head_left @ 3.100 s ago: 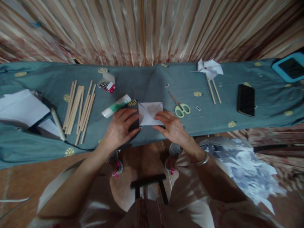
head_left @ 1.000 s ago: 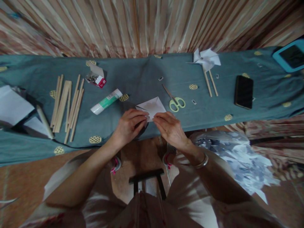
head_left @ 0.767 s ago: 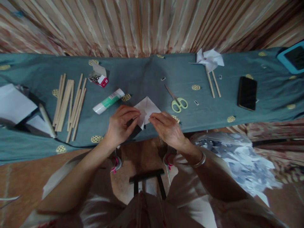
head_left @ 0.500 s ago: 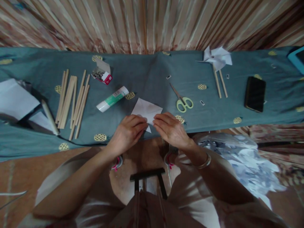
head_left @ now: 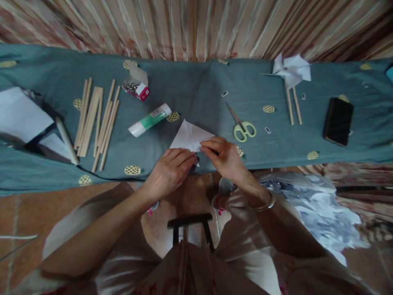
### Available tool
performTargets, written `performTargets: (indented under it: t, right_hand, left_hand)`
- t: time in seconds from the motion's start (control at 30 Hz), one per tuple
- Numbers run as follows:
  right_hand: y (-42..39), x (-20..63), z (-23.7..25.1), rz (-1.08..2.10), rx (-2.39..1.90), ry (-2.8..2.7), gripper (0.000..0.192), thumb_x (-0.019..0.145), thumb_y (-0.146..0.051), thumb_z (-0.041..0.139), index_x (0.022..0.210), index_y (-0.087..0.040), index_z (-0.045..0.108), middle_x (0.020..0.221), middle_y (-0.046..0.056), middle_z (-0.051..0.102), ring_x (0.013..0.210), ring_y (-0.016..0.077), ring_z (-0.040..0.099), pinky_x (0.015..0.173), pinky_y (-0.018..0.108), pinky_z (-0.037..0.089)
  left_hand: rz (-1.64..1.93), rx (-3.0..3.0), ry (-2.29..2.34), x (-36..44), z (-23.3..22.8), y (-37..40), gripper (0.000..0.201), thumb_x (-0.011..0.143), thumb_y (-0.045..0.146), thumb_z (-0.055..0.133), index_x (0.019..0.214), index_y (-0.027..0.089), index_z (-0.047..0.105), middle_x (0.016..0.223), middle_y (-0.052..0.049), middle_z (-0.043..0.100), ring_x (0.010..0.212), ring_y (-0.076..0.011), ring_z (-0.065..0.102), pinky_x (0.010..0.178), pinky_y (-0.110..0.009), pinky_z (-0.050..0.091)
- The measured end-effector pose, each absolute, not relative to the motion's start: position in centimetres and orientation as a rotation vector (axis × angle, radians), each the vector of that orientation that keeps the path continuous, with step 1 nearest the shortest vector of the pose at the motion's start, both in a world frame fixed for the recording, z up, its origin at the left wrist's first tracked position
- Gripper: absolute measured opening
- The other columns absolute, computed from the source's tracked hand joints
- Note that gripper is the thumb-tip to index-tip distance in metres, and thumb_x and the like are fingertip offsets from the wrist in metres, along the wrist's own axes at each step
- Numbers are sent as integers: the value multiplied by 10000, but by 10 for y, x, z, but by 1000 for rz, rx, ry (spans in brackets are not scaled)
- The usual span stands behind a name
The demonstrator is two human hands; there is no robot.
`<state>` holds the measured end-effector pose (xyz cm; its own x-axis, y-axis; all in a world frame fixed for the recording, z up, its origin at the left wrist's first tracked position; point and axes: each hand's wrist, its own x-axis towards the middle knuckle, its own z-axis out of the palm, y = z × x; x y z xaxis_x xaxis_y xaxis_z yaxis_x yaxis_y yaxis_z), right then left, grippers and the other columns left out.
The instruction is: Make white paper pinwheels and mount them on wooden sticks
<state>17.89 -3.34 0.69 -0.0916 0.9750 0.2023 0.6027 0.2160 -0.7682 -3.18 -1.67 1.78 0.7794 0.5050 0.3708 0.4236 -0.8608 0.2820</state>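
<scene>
Since the flat square seconds ago, I now have the folded paper (head_left: pixel 189 135) pinched between left hand (head_left: pixel 170 167) and right hand (head_left: pixel 223 157), fingers closed on its near corner.

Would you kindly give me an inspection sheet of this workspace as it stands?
Surface: long table under teal patterned cloth.
Job's things: folded white paper square, near the front edge.
Clutter: wooden sticks, green-and-white glue stick, red box of pins, green-handled scissors, white paper pinwheel, black phone.
Grippers: left hand and right hand pinch the paper.
Cables: thin dark cord.
Surroundings: striped curtain, paper scraps.
</scene>
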Motion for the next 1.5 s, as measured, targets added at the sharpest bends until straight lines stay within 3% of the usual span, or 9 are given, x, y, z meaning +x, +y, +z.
performTargets:
  t: [0.27, 0.63, 1.03, 1.5]
  right_hand:
    - [-32, 173, 13, 687, -1587, -1794, 109, 885, -232, 627, 937, -198, 717, 833, 20, 731, 781, 176, 672, 760, 317, 523]
    - [-35, 172, 12, 407, -1504, -2013, 159, 953, -245, 564, 934, -213, 719, 938, 33, 749, 890, 200, 662, 894, 362, 491]
    - [-37, 174, 13, 335, -1428, -2159, 255, 1015, -271, 452, 982, -226, 701, 939, 31, 696, 901, 194, 594, 866, 334, 488]
    - [-38, 171, 18, 196, -1485, -2276, 214, 988, -197, 474, 998, -222, 687, 999, 53, 669, 954, 219, 555, 870, 339, 499]
  left_hand:
    - [691, 2771, 723, -30, 17, -20, 212, 946, 107, 533, 1121, 84, 651, 1163, -135, 701, 1015, -236, 636, 886, -369, 519]
    - [638, 2820, 747, -28, 14, -22, 239, 972, 162, 501, 1142, 91, 653, 1252, -133, 681, 1035, -257, 590, 877, -403, 493]
    - [678, 2832, 748, -26, 16, -22, 222, 962, 160, 516, 1104, 84, 669, 1159, -133, 709, 978, -250, 587, 835, -388, 469]
    - [621, 2841, 786, -23, 18, -22, 218, 971, 177, 502, 1076, 99, 676, 1128, -112, 716, 964, -247, 589, 839, -383, 460]
